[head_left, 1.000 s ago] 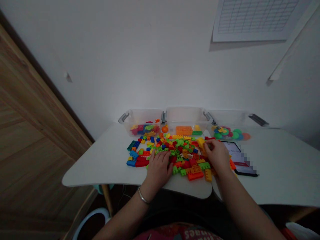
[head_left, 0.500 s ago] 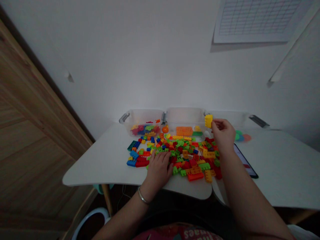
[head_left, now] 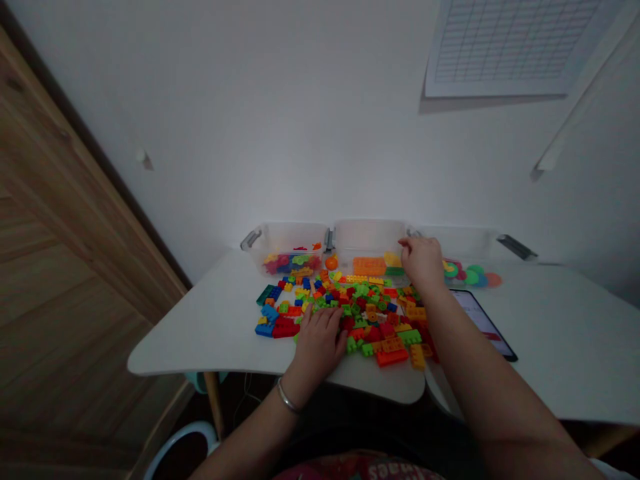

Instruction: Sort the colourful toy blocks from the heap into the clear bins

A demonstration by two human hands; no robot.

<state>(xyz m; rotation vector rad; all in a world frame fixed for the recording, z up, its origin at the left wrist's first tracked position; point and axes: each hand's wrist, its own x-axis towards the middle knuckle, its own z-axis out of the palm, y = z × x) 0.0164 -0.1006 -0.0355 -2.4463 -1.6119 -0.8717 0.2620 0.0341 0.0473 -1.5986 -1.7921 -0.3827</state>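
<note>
My left hand (head_left: 321, 337) lies with its fingers spread over the near left part of a pile of toy building bricks (head_left: 360, 303) in red, green, orange, yellow and blue. Held over the right side of the clear middle bin (head_left: 370, 230), my right hand (head_left: 421, 263) has its fingers loosened and no brick shows in them. Just below its fingertips, inside that bin, are yellow bricks (head_left: 393, 258) on a green brick (head_left: 395, 271). Beside these sits a large orange brick (head_left: 369, 266).
A clear left bin (head_left: 293, 233) holds colourful small pieces. The right bin (head_left: 465, 237) contains round coloured pieces (head_left: 473, 275). A tablet (head_left: 483, 323) lies right of the pile, partly under my right forearm. An orange ball-like piece (head_left: 331, 263) sits between two bins.
My right hand has moved left and over the middle bin, and the yellow brick it held has been let go there. My left hand stays on the pile.
</note>
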